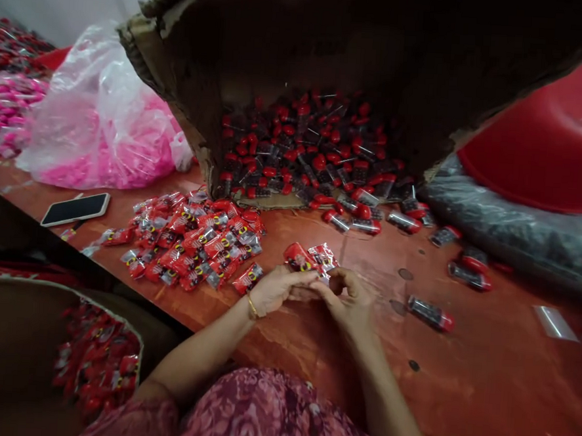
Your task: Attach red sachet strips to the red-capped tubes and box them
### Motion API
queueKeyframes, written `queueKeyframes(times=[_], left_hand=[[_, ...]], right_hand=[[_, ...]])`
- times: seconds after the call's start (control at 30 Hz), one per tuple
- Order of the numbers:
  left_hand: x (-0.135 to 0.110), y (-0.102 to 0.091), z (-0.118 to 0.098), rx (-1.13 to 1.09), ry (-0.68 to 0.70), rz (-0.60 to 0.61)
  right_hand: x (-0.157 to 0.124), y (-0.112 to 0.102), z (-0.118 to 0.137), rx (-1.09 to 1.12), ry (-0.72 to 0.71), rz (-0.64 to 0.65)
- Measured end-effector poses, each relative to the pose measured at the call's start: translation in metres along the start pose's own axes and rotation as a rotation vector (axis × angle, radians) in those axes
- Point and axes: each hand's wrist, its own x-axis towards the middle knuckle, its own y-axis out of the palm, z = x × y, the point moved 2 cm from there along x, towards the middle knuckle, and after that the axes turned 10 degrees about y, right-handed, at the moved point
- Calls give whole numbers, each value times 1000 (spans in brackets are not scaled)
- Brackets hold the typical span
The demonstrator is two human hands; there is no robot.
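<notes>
I see my left hand (277, 289) pinching a red packet (299, 257) above the bench (482, 387). My right hand (349, 302) curls against it, but I cannot tell its grip.

Red packets (193, 241), pink floral sleeve (269, 414)

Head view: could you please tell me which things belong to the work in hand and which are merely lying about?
In hand: red packets held by left hand, right hand alongside; packet pile; box of red-capped tubes.
Lying about: phone; pink bag; red basin.
</notes>
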Motion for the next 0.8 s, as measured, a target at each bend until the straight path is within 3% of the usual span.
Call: queueKeyframes(times=[0.1,0.23,0.33,0.4,0.5,0.6,0.7,0.8], left_hand=[[-6,-32,-34,-103,204,-208],[-10,-75,-84,-360,625,-519],[-2,-75,-89,-273,767,-511],[6,-54,-72,11,727,-381],[25,-11,-34,746,638,-152],[50,16,-6,1398,702,-48],[72,21,5,1720,691,1],[78,16,6,1800,689,11]], right_hand=[[9,-29,-17,-293,37,-142],[14,-86,-62,-757,300,-373],[6,-106,-88,-927,314,-333],[-1,-102,-94,-900,216,-272],[-12,-84,-90,-821,85,-258],[-20,-67,-80,-796,87,-300],[-26,-60,-71,-758,117,-322],[-26,-59,-58,-677,110,-335]])
